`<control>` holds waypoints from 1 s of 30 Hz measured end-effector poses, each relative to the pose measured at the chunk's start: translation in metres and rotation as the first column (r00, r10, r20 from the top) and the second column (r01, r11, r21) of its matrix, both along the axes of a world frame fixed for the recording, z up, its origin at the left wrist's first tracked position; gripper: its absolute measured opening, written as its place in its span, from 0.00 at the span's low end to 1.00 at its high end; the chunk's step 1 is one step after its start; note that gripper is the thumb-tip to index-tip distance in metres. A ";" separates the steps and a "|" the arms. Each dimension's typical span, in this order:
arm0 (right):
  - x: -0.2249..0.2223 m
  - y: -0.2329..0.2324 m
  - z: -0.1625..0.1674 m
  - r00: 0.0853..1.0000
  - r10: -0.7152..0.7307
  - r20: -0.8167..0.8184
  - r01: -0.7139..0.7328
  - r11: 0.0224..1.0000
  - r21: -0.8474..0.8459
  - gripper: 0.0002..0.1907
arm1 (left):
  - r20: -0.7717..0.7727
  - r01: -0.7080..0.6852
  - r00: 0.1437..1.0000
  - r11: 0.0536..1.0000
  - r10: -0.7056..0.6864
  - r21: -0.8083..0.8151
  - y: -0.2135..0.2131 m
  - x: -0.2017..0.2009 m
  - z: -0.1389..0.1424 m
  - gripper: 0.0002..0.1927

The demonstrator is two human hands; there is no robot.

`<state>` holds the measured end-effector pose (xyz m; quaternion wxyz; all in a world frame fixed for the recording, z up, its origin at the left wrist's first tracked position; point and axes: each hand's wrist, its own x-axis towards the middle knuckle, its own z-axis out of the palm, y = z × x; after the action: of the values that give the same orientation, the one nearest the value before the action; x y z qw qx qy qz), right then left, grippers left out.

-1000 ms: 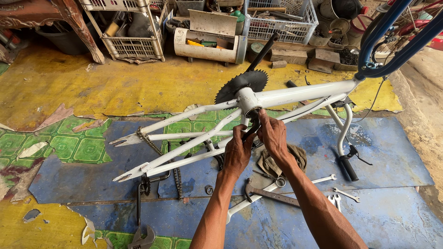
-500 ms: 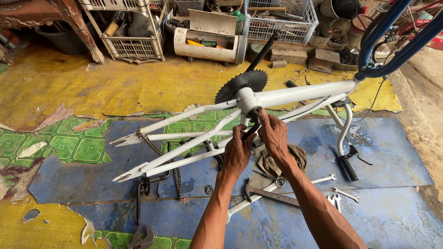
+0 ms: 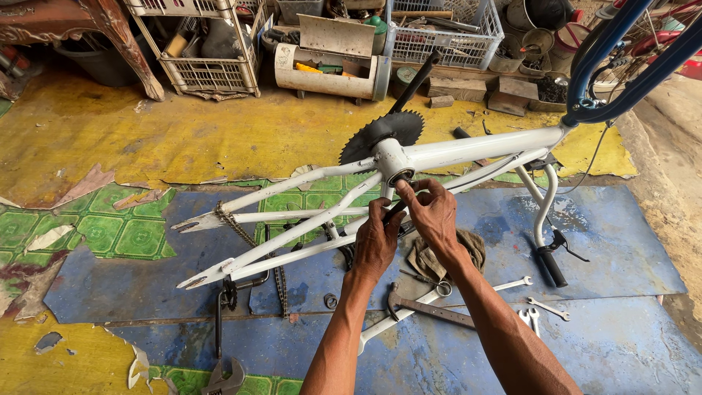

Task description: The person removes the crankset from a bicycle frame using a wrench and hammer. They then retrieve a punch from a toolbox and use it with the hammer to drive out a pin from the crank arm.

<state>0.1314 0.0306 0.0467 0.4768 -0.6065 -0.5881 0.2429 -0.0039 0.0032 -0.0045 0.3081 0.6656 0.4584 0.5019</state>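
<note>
Worn blue and yellow floor covering carries a hammer and wrenches nearest the person. Beyond them, the left hand and right hand close together round a dark part at the bottom bracket of an upturned white bicycle frame. Behind its black chainring stand wire crates of parts.

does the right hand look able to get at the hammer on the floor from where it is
Probably yes. The right hand is busy at the white bike frame, but the hammer lies in the open on the blue floor covering just below that forearm, with nothing covering it.
</note>
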 end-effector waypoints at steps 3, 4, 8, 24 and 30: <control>0.000 -0.001 0.001 1.000 -0.007 0.001 0.007 0.991 -0.133 0.34 | 0.026 0.011 1.000 0.998 -0.013 0.060 0.000 0.000 0.000 0.15; 0.000 -0.001 0.001 0.998 0.003 -0.069 -0.013 0.989 -0.149 0.35 | 0.018 0.007 1.000 0.998 -0.008 0.069 0.000 -0.001 0.000 0.15; -0.001 -0.002 0.003 0.983 -0.002 -0.185 -0.027 0.988 -0.154 0.35 | 0.004 -0.001 1.000 0.999 0.000 0.043 0.000 0.000 0.000 0.14; -0.001 -0.001 0.003 0.992 -0.066 0.110 0.071 0.997 -0.042 0.33 | 0.030 0.021 0.999 0.999 -0.023 0.042 0.000 0.000 0.002 0.15; -0.004 -0.001 0.002 0.991 -0.061 0.117 0.056 0.998 0.040 0.31 | -0.003 0.005 1.000 0.999 -0.005 -0.034 -0.001 -0.001 0.003 0.16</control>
<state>0.1277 0.0292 0.0490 0.4589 -0.6281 -0.6016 0.1817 -0.0048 0.0018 -0.0012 0.3200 0.6622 0.4656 0.4922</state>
